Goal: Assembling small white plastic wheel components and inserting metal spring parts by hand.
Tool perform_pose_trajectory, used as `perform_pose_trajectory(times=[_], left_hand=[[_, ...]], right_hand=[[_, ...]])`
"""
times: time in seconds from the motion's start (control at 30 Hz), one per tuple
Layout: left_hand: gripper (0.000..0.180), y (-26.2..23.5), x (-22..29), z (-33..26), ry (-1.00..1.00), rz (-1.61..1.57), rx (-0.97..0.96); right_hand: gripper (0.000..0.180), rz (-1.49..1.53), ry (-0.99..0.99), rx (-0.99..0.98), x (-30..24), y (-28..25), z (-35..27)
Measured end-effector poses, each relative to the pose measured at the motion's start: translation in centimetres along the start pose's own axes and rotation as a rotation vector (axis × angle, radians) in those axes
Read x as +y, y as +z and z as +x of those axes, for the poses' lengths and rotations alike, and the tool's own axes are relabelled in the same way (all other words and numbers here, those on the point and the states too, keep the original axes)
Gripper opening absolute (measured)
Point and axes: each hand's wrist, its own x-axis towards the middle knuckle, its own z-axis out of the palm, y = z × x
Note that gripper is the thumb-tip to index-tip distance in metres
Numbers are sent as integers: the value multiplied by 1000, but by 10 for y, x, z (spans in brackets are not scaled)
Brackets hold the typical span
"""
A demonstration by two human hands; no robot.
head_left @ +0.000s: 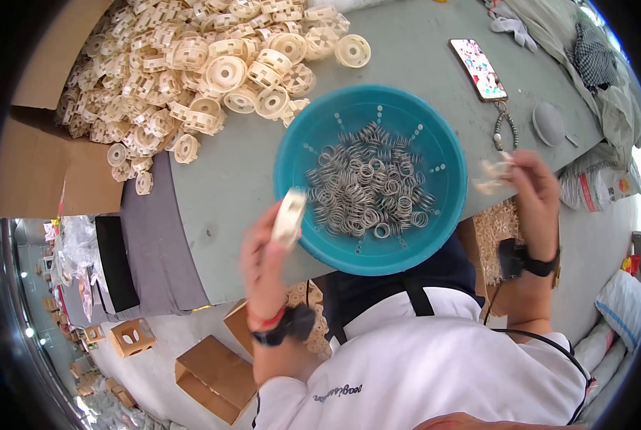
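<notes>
**A:** What sits at the far left of the table (249, 172)?

**B:** A cardboard box (37, 158) stands open at the table's left edge. Cream plastic wheels, a big heap of them (191, 64), spill from it across the far left corner. One loose wheel (353, 51) lies apart near the far edge.

**A:** And nearer you?

**B:** Your left hand (263, 251) is raised over the near edge of the table, just left of the basin. Its fingers are closed around one cream plastic wheel (289, 216), held on edge, its rim overlapping the basin's left side. A black watch and a red band sit on that wrist.

**A:** What is in the middle?

**B:** A round teal basin (370, 107) rests at the table's near edge. Inside lies a tangle of small metal springs (367, 190), piled toward the centre.

**A:** And to the right?

**B:** Your right hand (535, 193) is lifted beyond the basin's right side, past the table's near right edge. It pinches a pale cream piece (494, 177), blurred, so its shape is hard to tell. A phone (478, 69) lies face up near the far right edge, with a bead cord (504, 125) and a grey round cap (548, 123) beside it. Crumpled cloth (585, 50) lies at the far right corner.
</notes>
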Motion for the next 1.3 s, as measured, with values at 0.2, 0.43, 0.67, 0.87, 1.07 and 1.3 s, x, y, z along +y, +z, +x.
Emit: perform_pose_trajectory(times=[0.2, 0.43, 0.67, 0.87, 1.07, 1.3], left_hand=[[20, -97, 23, -117, -781, 306, -57], [31, -62, 43, -48, -523, 573, -207], [26, -39, -35, 157, 151, 979, -179], [32, -59, -93, 187, 406, 1407, -166], [40, -50, -35, 117, -57, -66, 132], [41, 13, 20, 33, -191, -450, 56]], right_hand=[[20, -586, 291, 57, 35, -146, -25], [32, -559, -151, 198, 24, -17, -6], [30, -599, -703, -406, -14, 121, -53], [26, -612, -703, -371, -12, 121, -55], [27, -586, -697, -435, -9, 116, -49], [34, -249, -513, -501, -37, 115, -32]])
